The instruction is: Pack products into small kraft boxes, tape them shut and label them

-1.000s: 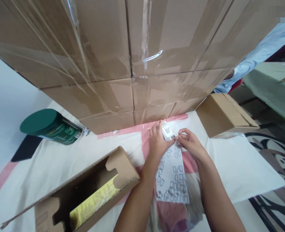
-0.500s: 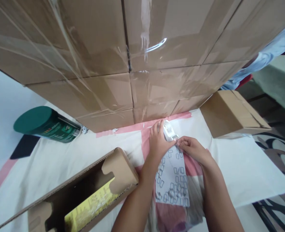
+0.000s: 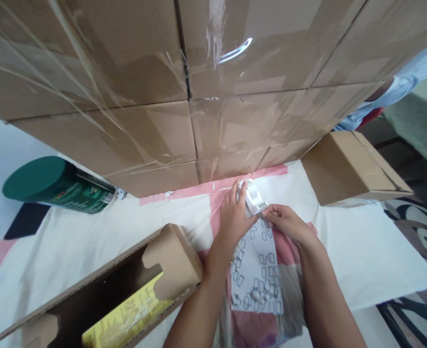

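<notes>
A white tape dispenser [image 3: 256,197] sits on the cloth close to the wall of boxes. My left hand [image 3: 233,212] holds it along its left side, the thumb near its front end. At that same end, the fingertips of my right hand [image 3: 284,222] are pinched together; whatever is between them is too small to make out. Under and in front of the hands lies a white sheet [image 3: 255,290] marked with many small outlined rectangles. It rests on a clear plastic bag [image 3: 293,299], whose contents I cannot identify.
Taped cardboard boxes [image 3: 231,128] form a wall ahead. An open carton [image 3: 182,263] with a yellow pack [image 3: 126,316] inside stands at lower left. A green canister [image 3: 57,186] leans at far left. Another open box [image 3: 344,169] lies right, near a person's blue sleeve [image 3: 409,82].
The view has shifted slightly, moving the canister and carton leftward in the picture. Both hands stay at the tape dispenser, with the right fingertips still pinched at its front end.
</notes>
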`<action>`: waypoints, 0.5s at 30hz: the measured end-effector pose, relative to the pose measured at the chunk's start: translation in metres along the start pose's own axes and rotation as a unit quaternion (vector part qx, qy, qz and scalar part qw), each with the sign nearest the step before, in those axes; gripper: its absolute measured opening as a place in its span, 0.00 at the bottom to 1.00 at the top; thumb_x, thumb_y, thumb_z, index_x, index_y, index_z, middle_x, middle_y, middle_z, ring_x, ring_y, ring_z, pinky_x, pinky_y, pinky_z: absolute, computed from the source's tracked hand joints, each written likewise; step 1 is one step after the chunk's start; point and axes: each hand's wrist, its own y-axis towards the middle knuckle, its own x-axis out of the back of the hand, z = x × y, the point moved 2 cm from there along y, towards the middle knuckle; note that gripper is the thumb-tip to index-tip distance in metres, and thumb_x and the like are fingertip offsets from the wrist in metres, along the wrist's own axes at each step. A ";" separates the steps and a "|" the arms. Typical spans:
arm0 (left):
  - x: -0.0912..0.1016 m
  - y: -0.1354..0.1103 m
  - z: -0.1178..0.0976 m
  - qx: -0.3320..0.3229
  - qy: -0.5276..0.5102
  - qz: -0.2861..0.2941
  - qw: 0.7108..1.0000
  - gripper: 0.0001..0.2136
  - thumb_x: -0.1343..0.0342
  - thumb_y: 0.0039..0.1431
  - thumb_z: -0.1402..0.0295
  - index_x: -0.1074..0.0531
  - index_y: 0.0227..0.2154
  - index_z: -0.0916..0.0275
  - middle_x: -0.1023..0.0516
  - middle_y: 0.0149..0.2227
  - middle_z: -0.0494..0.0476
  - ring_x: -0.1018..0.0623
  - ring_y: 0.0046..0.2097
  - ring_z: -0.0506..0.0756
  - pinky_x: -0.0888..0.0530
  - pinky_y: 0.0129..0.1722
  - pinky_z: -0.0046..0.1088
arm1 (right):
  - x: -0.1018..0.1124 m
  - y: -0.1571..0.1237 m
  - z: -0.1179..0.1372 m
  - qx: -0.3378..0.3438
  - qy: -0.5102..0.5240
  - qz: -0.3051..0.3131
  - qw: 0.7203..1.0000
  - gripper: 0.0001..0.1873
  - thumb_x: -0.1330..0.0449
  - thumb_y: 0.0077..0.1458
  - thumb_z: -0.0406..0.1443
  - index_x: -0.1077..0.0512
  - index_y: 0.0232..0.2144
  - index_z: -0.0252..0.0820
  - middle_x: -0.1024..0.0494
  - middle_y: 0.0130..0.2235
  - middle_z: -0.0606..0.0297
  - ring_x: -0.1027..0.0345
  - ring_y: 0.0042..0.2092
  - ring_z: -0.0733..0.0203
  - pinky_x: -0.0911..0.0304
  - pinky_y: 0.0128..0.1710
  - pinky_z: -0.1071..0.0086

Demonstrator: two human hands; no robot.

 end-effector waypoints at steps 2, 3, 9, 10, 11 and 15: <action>0.002 -0.002 0.002 -0.006 0.001 0.024 1.000 0.47 0.34 0.49 0.66 0.51 0.70 0.59 0.46 0.73 0.65 0.39 0.70 0.69 0.36 0.67 0.48 | -0.003 0.003 -0.001 0.001 -0.019 -0.005 1.000 0.21 0.32 0.47 0.51 0.33 0.24 0.41 0.32 0.21 0.71 0.45 0.23 0.69 0.53 0.24 0.72; 0.003 -0.002 0.003 -0.006 0.000 0.025 1.000 0.47 0.34 0.49 0.67 0.51 0.71 0.59 0.46 0.73 0.65 0.40 0.70 0.69 0.37 0.67 0.47 | -0.004 0.005 -0.003 0.004 -0.033 -0.014 0.999 0.21 0.33 0.48 0.51 0.34 0.23 0.41 0.33 0.20 0.72 0.46 0.22 0.69 0.53 0.23 0.72; 0.003 0.000 0.002 0.004 -0.008 0.025 1.000 0.48 0.35 0.47 0.68 0.51 0.71 0.60 0.47 0.73 0.66 0.41 0.70 0.69 0.38 0.68 0.47 | 0.005 0.005 -0.009 0.003 -0.042 0.052 0.998 0.19 0.35 0.53 0.48 0.34 0.25 0.42 0.35 0.18 0.74 0.47 0.18 0.70 0.55 0.21 0.71; 0.003 0.000 0.002 0.003 -0.014 0.027 1.000 0.49 0.35 0.46 0.69 0.51 0.71 0.60 0.47 0.73 0.66 0.41 0.71 0.69 0.38 0.69 0.48 | 0.007 0.002 -0.008 0.011 -0.037 0.081 0.996 0.18 0.35 0.55 0.47 0.33 0.26 0.41 0.35 0.18 0.74 0.46 0.19 0.70 0.54 0.21 0.72; 0.004 0.000 0.002 0.001 -0.021 0.028 0.999 0.48 0.35 0.46 0.70 0.51 0.71 0.60 0.47 0.73 0.66 0.42 0.71 0.69 0.39 0.69 0.48 | 0.010 -0.001 -0.005 0.022 -0.039 0.098 0.994 0.17 0.34 0.56 0.46 0.32 0.27 0.40 0.35 0.19 0.74 0.45 0.20 0.70 0.54 0.22 0.72; 0.018 -0.003 -0.009 -0.002 -0.036 0.017 0.999 0.37 0.43 0.55 0.72 0.46 0.69 0.64 0.44 0.72 0.67 0.40 0.71 0.64 0.37 0.69 0.43 | 0.012 -0.016 0.009 0.096 -0.059 0.061 0.992 0.15 0.36 0.60 0.45 0.30 0.31 0.40 0.31 0.24 0.72 0.41 0.26 0.68 0.49 0.26 0.72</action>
